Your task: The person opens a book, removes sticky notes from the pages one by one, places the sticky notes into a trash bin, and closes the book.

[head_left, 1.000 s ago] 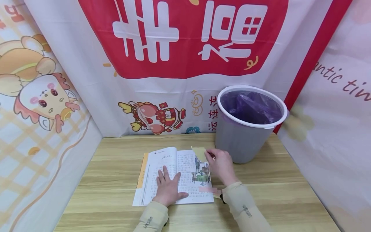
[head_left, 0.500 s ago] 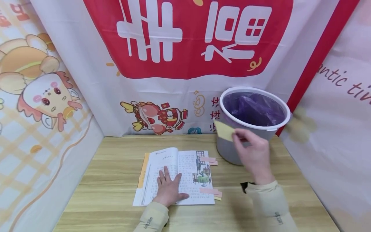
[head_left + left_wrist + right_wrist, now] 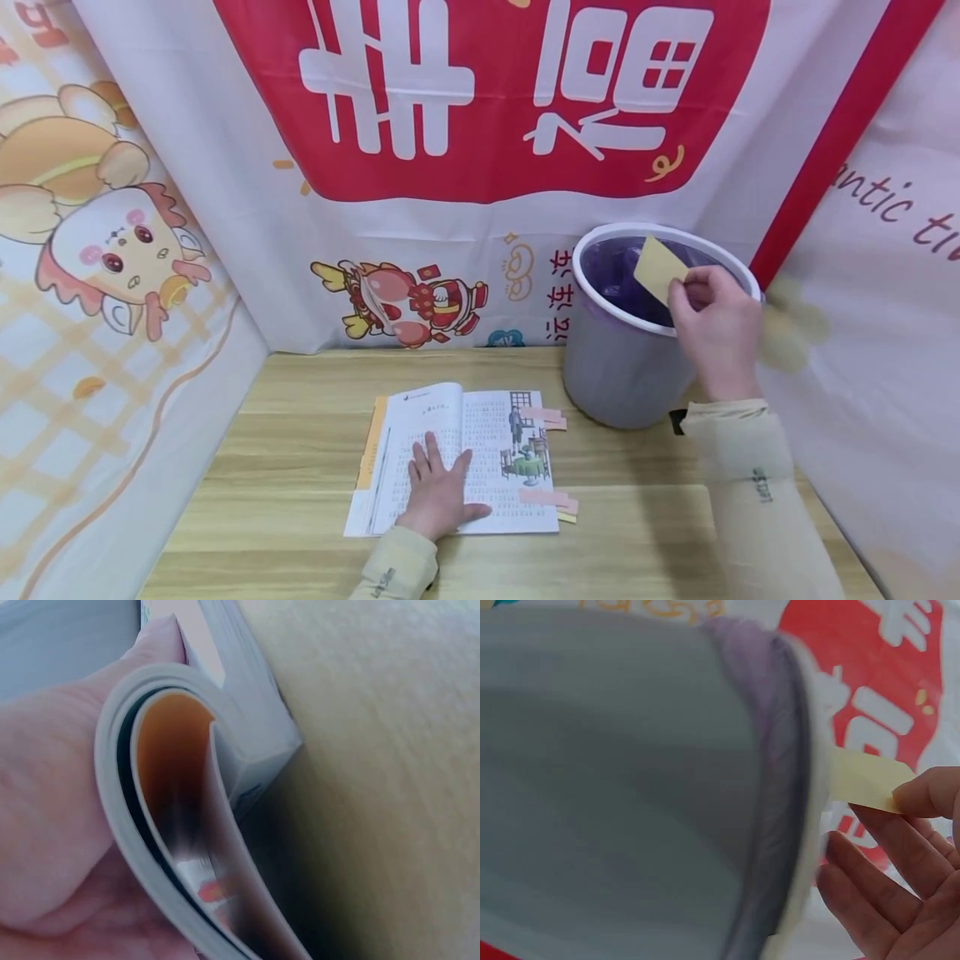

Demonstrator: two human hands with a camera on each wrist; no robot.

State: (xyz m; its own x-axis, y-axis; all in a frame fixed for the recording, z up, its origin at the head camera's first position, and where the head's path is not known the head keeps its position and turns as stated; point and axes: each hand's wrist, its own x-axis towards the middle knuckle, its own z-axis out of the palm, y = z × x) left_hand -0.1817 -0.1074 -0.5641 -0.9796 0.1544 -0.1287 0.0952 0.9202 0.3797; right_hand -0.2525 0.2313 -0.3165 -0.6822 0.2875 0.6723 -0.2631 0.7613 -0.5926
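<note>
Head cam: up high, facing forward-down over desk (image 3: pixel 285 467). Left wrist cam: super close, book (image 3: pixel 176 765) edge-on. Right wrist cam: right beside bin (image 3: pixel 630 787), facing backdrop (image 3: pixel 881 645); shares bin, note (image 3: pixel 866 778) with head.

The slip (image 3: pixel 660 267) I pinch is plain pale yellow — the bin (image 3: pixel 622 379) beside it is grey, with a white rim (image 3: pixel 586 279) and a purple liner (image 3: pixel 611 267). My book (image 3: pixel 483 417) shows white pages with dark print, a picture (image 3: pixel 531 468) partly green, and orange along its left edge; its tabs (image 3: pixel 547 498) are mostly pink. My sleeves (image 3: pixel 738 442) are beige with dark lettering, the tabletop (image 3: pixel 285 475) pale wood grain — and the white cloth (image 3: pixel 420 229) behind carries red with white characters.
</note>
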